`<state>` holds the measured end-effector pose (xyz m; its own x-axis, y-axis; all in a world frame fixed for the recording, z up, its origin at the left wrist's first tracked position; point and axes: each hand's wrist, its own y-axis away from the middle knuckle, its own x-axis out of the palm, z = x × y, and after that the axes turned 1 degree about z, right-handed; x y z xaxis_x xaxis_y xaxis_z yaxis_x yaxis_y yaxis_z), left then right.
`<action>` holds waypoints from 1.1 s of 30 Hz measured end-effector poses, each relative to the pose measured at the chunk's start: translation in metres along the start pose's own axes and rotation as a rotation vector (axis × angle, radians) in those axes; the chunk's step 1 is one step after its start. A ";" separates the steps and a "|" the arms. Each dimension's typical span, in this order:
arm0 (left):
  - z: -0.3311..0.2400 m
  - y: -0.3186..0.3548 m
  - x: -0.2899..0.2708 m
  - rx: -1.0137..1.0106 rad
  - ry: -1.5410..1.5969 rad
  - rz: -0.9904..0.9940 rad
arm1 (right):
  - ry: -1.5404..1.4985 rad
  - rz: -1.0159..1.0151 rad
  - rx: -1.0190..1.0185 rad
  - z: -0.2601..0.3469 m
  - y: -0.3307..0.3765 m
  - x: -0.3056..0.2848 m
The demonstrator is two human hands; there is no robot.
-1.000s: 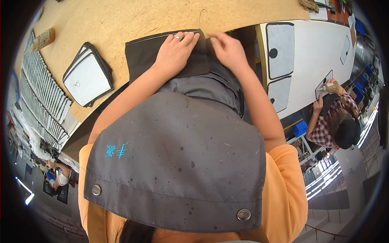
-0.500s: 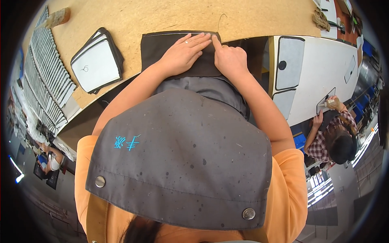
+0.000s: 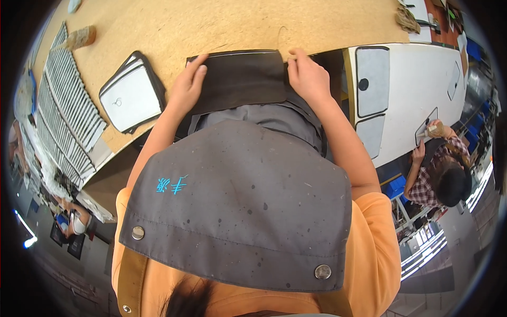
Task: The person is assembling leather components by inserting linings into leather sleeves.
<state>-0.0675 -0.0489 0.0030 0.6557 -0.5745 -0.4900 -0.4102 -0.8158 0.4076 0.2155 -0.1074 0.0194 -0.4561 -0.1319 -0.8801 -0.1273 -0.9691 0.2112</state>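
Observation:
A dark brown, leather-like panel [image 3: 237, 79] lies across the table's near edge and hangs toward my lap, a thin pale line running along its far edge. At its left side, my left hand [image 3: 187, 84] grips the edge, thumb on top and the other fingers partly hidden. Just off the panel's right side is my right hand [image 3: 310, 78], its fingers curled and the thumb and forefinger drawn together. Whatever they may pinch is too small to make out. A thin dark thread [image 3: 280, 36] curves over the tabletop beyond the panel's far right corner.
On the wooden table [image 3: 222, 26], a stack of black-edged pale pieces [image 3: 132, 100] lies at left, beside striped strips [image 3: 71, 105] and a brownish jar [image 3: 82, 37]. To the right is a white table [image 3: 412, 95] with grey panels [image 3: 373, 79]; a co-worker [image 3: 441, 169] works there.
My left hand has moved from the panel's far edge to its left side and gripped it. My right hand has shifted right, off the panel. The panel appears slightly nearer to me.

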 end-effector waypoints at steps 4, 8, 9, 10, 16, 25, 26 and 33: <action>-0.027 -0.012 0.003 0.256 -0.105 -0.126 | -0.303 0.387 0.378 -0.010 0.011 -0.014; -0.054 -0.035 0.022 0.495 -0.258 0.102 | -0.586 0.264 0.419 -0.006 0.018 0.009; -0.059 -0.041 0.029 0.541 -0.261 0.156 | -0.588 0.260 0.423 -0.005 0.017 0.013; -0.063 -0.045 0.035 0.546 -0.264 0.166 | -0.630 0.252 0.429 -0.007 0.015 0.017; -0.074 -0.066 0.061 0.743 -0.361 0.122 | -0.707 0.135 0.447 -0.002 0.011 0.033; -0.075 -0.101 0.062 0.591 -0.478 0.233 | -0.560 0.006 0.343 0.021 0.005 0.010; -0.076 -0.106 0.060 0.593 -0.479 0.233 | -0.548 0.015 0.339 0.023 0.004 0.007; -0.088 -0.118 0.054 0.316 0.073 0.472 | -0.702 -0.122 0.379 0.017 -0.007 0.017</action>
<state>0.0721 0.0224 -0.0039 0.3932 -0.8843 -0.2517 -0.8315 -0.4588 0.3131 0.1936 -0.0994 0.0104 -0.8507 0.2538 -0.4604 -0.4443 -0.8153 0.3714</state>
